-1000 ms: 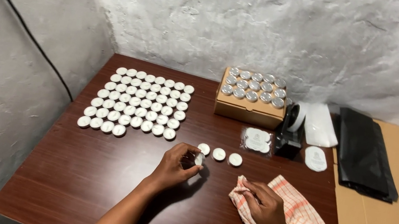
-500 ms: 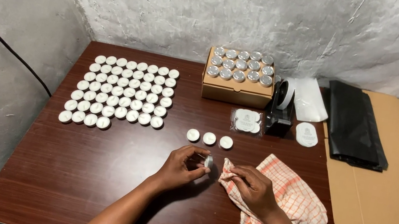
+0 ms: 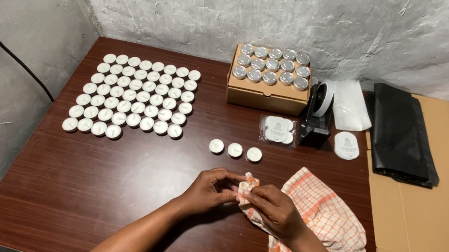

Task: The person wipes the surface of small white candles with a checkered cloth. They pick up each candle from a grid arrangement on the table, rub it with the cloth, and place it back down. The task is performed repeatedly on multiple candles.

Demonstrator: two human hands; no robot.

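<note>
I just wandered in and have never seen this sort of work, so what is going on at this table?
A person's left hand and right hand meet over the dark wooden table, pressing a corner of an orange-and-white checked cloth around something small, hidden between them. Three small round white candles lie just beyond. A large grid of the same candles fills the left, and a cardboard box topped with silver tins stands behind.

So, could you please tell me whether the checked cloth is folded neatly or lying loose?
Loose. The orange-and-white checked cloth lies rumpled on the table, one corner bunched between the left hand and the right hand.
</note>
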